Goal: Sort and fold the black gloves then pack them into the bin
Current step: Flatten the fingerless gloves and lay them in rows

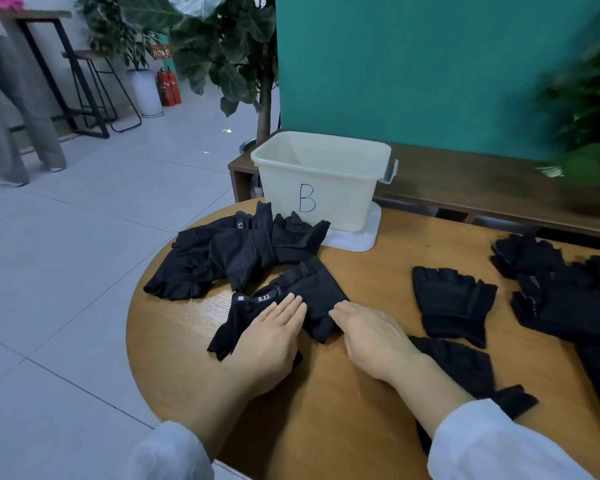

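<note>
While both hands lie flat on the round wooden table (326,393), neither one grips anything: the fingers are straight and pressed down, not curled. The left hand (274,337) rests palm-down on the near part of a black fingerless glove (312,292) with a white "5.11" tab, its fingertips reaching up close to that tab. The right hand (371,337) lies just beside it, palm-down too, with its fingertips touching the glove's right edge; most of that hand sits on bare wood. The glove lies spread between the two hands, tilted, its cuff strap toward the far side.

Behind it, toward the table's left rim, a heap of black gloves (219,254) sits loosely piled, reaching the base of the cream bin (323,181). That bin, marked with a blue "B", stands upright on a white lid (357,237) at the far edge of the table, and no gloves show inside it. To the right, a single glove (454,303) lies flat, another (465,372) lies partly under the right forearm, and a further pile (561,289) spreads toward the right edge.
</note>
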Motion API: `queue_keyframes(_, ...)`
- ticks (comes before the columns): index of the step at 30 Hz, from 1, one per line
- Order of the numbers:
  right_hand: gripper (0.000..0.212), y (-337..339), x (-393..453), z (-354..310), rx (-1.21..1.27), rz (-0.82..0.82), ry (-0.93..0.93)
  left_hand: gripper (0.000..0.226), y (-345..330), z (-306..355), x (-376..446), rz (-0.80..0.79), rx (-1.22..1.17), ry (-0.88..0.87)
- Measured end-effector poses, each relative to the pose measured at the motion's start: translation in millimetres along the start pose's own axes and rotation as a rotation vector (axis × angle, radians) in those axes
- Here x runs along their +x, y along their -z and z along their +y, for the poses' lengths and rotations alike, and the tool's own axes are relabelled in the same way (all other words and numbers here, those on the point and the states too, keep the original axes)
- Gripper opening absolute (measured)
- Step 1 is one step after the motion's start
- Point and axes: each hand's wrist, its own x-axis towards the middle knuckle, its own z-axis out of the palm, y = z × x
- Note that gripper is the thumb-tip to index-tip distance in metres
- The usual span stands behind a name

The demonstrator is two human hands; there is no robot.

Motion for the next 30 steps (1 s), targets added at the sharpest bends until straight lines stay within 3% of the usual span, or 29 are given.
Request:
queue_keyframes(8,0.022,3.5,-45.3,-14.0,-0.049,0.011,-0.143,0.056,11.0,12.2,-13.4,0.005,0.029,0.034)
queue_keyframes(14,0.012,9.5,-65.7,-16.9,-0.043,0.054,-0.118,0.059,9.0,42.4,-15.7,0.051,-0.046,-0.182)
queue_keyframes(21,0.016,10.7,-61.4,6.9,-0.005,0.005,-0.068,0.072,4.1,45.6,-8.0,0.048,-0.153,-0.157)
queue_keyframes(30,0.023,7.0,-43.4,21.8,0.036,-0.028,-0.104,0.028,2.3,43.8,2.9,0.275,-0.223,-0.118)
